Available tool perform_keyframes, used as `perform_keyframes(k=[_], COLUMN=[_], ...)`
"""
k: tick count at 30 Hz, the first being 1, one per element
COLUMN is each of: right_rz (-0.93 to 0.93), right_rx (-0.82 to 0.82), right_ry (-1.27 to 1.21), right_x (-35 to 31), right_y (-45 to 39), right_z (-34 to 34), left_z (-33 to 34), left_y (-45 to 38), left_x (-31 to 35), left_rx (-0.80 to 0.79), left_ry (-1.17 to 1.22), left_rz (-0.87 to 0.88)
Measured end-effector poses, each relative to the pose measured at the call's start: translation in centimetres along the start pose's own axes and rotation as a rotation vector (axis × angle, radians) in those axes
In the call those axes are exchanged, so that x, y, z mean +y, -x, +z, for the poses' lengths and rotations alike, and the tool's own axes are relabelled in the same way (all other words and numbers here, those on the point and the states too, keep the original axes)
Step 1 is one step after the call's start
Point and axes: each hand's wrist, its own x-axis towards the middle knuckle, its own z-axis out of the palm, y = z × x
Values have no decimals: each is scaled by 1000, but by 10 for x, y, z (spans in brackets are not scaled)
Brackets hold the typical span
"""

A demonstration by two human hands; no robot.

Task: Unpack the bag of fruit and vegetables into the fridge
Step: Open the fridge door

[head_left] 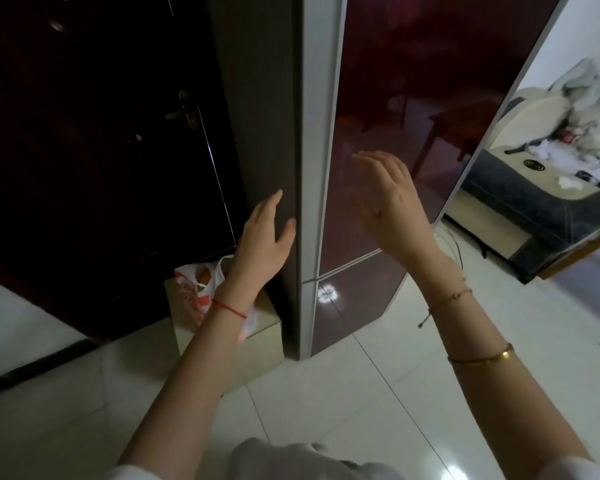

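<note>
Maroon fridge stands shut before me, both hands empty with fingers straight, my left hand at its left edge, nearer the bag low on a box left of it, right hand raised.

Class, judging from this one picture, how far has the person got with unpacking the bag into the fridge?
Done: nothing visible; the dark red glossy fridge is shut. In hand: neither open left hand nor right hand holds anything. Left: opening the door and emptying the white-and-orange plastic bag on the beige box.
</note>
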Motion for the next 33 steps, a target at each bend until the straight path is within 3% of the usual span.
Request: perform_keyframes(k=[14,33], right_rz=[-451,-411], right_rx=[89,190], right_ry=[439,500], right_x=[-21,-22], right_y=[-125,-114], right_z=[17,24], left_z=[31,41], left_y=[-63,-56], left_x=[6,7], left_rx=[-14,-31], left_ry=[38,27], left_rz=[-113,-35])
